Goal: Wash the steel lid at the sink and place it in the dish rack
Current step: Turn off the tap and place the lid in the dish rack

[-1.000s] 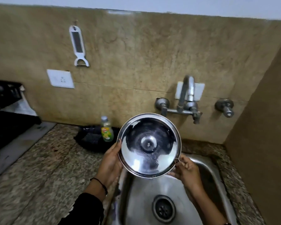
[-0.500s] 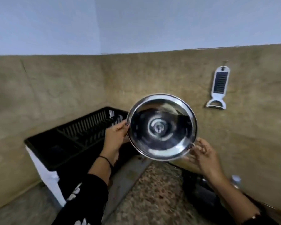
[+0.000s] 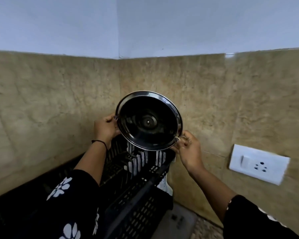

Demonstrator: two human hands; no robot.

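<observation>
- Nearest, the sleeves (image 3: 71,204) run forward over the rack (image 3: 136,204), a black slatted crate that sits in the corner of the counter with its near wall closest to the camera.
- Deeper in the rack, upright dividers (image 3: 138,161) stand in a row, with open slots between them right under the lid.
- The left hand (image 3: 106,129) is closed on the left rim of the lid (image 3: 148,120); the right hand (image 3: 188,147) pinches the lower right rim, fingers curled in.
- The lid hangs in the air, tilted on edge with its dark hollow side toward the camera, just above the far end of the rack and not touching it.
- Step, as I judge it: washing is done and this is the placing, with only the set-down left.
- Next move calls for lowering the lid edge-first into a slot between dividers, keeping it upright, then letting go one hand at a time.
- Room: open air above and on the near side; behind the lid the two walls (image 3: 214,94) meet close, so little room to swing back or right.
- A socket (image 3: 259,163) sits on the right wall, well apart from the lid.
</observation>
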